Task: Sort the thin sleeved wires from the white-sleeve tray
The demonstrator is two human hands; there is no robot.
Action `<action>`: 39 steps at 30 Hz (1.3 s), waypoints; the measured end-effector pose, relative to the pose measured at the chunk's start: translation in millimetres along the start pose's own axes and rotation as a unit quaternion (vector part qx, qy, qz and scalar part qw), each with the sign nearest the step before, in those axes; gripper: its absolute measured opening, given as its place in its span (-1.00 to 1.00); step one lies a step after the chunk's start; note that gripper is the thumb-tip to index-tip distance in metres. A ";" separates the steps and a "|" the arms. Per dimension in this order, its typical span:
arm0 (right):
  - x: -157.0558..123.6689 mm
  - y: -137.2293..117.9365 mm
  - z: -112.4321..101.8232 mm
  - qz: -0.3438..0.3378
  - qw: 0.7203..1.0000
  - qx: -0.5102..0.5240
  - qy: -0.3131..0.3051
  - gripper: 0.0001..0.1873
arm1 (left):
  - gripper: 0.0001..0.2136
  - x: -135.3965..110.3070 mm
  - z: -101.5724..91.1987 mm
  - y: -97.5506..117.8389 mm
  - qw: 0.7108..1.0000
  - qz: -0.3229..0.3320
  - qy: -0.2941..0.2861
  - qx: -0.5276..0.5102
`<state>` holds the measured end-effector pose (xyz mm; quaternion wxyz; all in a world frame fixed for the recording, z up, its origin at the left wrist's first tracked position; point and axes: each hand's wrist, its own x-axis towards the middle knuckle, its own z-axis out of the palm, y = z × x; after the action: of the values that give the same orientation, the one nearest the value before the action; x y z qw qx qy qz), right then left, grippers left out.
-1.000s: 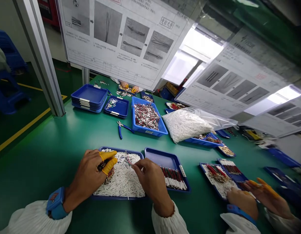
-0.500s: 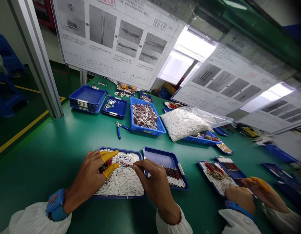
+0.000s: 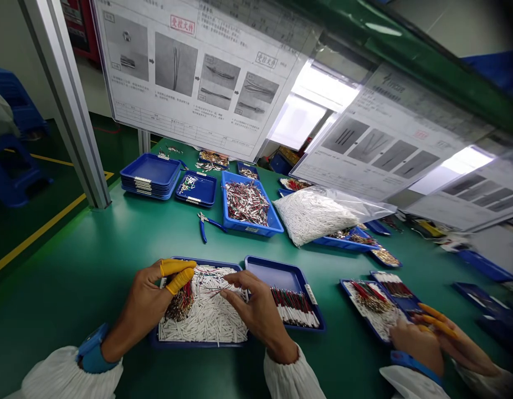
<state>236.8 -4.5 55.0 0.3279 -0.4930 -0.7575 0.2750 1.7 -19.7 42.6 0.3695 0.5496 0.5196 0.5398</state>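
Note:
My left hand (image 3: pixel 150 299), with yellow finger cots on thumb and forefinger, is closed on a bundle of red and green wires with brass terminals (image 3: pixel 180 303). It hovers over a blue tray (image 3: pixel 197 343) filled with white sleeve tubes (image 3: pixel 213 318). My right hand (image 3: pixel 250 306) rests over the same tray, its fingertips pinched on a thin wire (image 3: pixel 215 289) that runs toward the bundle. To the right, a second blue tray (image 3: pixel 275 271) holds a row of sleeved wires (image 3: pixel 295 306).
A co-worker's hands (image 3: pixel 431 338) with yellow cots work at trays (image 3: pixel 376 302) on the right. Farther back lie blue pliers (image 3: pixel 206 223), a bin of wires (image 3: pixel 248 202), stacked trays (image 3: pixel 150 176) and a bag of white tubes (image 3: pixel 317 213). Instruction sheets (image 3: pixel 190 72) hang above.
My left hand has lowered and turned so the wire bundle hangs beneath it. My right hand has shifted a little left over the tube tray, still pinching a wire.

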 end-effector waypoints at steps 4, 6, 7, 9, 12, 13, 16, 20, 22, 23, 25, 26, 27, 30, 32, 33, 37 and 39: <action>3.3 -13.8 6.5 0.014 0.995 0.096 0.004 -0.56 | -0.72 -0.2 1.1 8.7 0.997 -0.038 -0.003 -0.068; 6.2 -22.5 10.7 0.016 0.989 0.147 0.007 -0.60 | -0.72 -0.4 1.0 10.8 0.996 -0.043 -0.008 -0.079; 7.7 -26.3 12.8 0.017 0.985 0.170 0.010 -0.64 | -0.72 -0.5 0.8 11.0 0.996 -0.043 -0.010 -0.078; 10.5 -32.2 17.0 0.018 0.978 0.207 0.022 -0.74 | -0.73 -0.9 0.5 10.6 0.997 -0.039 -0.016 -0.070; 12.8 -36.5 24.0 0.023 0.970 0.240 0.029 -0.78 | -0.76 -1.8 1.1 9.4 0.997 -0.030 -0.025 -0.066; 13.1 -36.8 26.7 0.026 0.967 0.251 0.027 -0.77 | -0.77 -2.2 1.6 9.3 0.997 -0.027 -0.028 -0.067; 13.1 -34.8 35.1 0.042 0.954 0.295 0.026 -0.79 | -0.80 -3.5 3.8 9.6 0.997 -0.019 -0.031 -0.073; 12.8 -27.5 38.2 0.055 0.942 0.327 0.048 -0.83 | -0.80 -4.2 5.8 8.8 0.998 -0.019 -0.012 -0.063; 13.1 -22.2 34.1 0.068 0.941 0.325 0.058 -0.83 | -0.78 -3.5 5.4 7.5 0.997 -0.035 0.001 -0.067; 13.4 -19.4 31.1 0.078 0.941 0.323 0.059 -0.81 | -0.76 -2.9 4.9 6.9 0.996 -0.046 0.009 -0.076; 14.1 -14.7 24.9 0.094 0.944 0.314 0.043 -0.76 | -0.69 -1.5 3.2 6.4 0.992 -0.068 0.025 -0.102; 14.3 -13.2 22.4 0.099 0.947 0.303 0.032 -0.74 | -0.65 -0.9 2.3 6.6 0.990 -0.079 0.033 -0.116; 14.2 -12.7 20.5 0.103 0.952 0.288 0.024 -0.72 | -0.62 -0.4 1.5 7.2 0.987 -0.090 0.038 -0.130; 13.1 -17.3 20.4 0.112 0.959 0.258 0.035 -0.62 | -0.54 -0.2 0.2 10.0 0.979 -0.119 0.045 -0.159; 12.8 -23.8 24.6 0.112 0.951 0.282 0.053 -0.58 | -0.52 -1.0 0.9 11.5 0.976 -0.131 0.042 -0.166; 13.1 -27.3 27.3 0.111 0.945 0.303 0.060 -0.59 | -0.52 -1.7 1.5 11.8 0.976 -0.133 0.038 -0.167; 17.3 -37.0 36.7 0.110 0.918 0.370 0.087 -0.62 | -0.56 -4.5 3.7 7.8 0.982 -0.111 0.017 -0.152; 19.7 -38.3 38.1 0.110 0.906 0.395 0.108 -0.69 | -0.62 -5.8 3.6 2.4 0.988 -0.082 0.011 -0.127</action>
<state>179.9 -3.7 63.7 0.5429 -0.4299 -0.4884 0.5310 6.3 -25.2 43.2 0.4738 0.4480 0.4937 0.5755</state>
